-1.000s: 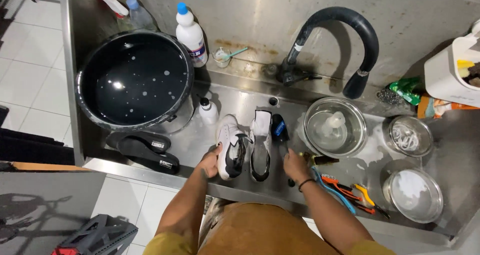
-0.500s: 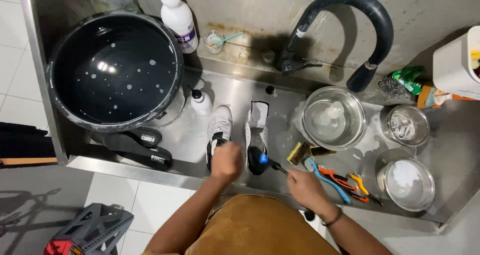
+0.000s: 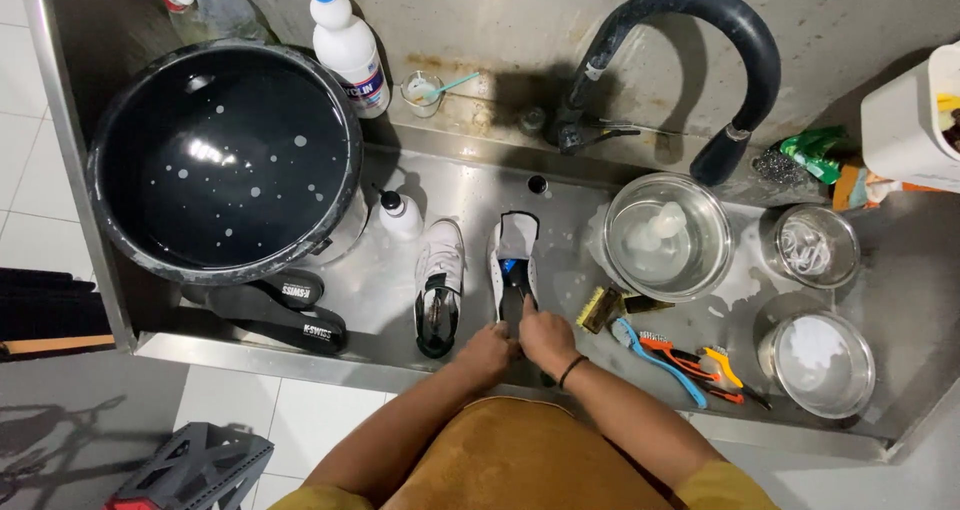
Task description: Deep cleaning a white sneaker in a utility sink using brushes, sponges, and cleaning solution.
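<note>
Left hand: I see my left hand (image 3: 487, 353) at the heel of the right-hand white shoe (image 3: 514, 262), low in the middle of the frame, fingers curled onto its rear edge.
Right hand: my right hand (image 3: 545, 335) sits just beside it on the same heel, index finger stretched into the shoe's opening; both hands close on the shoe, though I cannot tell how firmly.
Shoe in hand: it lies flat on the steel sink counter (image 3: 560, 210), toe pointing to the top of the frame, a blue patch showing inside.
Other shoe: the 2nd white shoe (image 3: 439, 282) lies just left of it, untouched.
Progress: I judge the washing barely begun; both shoes look dry, 2 dark insoles (image 3: 280, 310) already lie out at lower left, and the brushes (image 3: 660, 350) to the right lie idle.
Surface: wet steel, with a black basin (image 3: 222, 160) of speckled water at upper left and 3 metal bowls (image 3: 668, 235) at right.
Room: a stained wall, a black curved tap (image 3: 690, 60) and a white bottle (image 3: 346, 45) at the top; pale floor tiles at far left.
</note>
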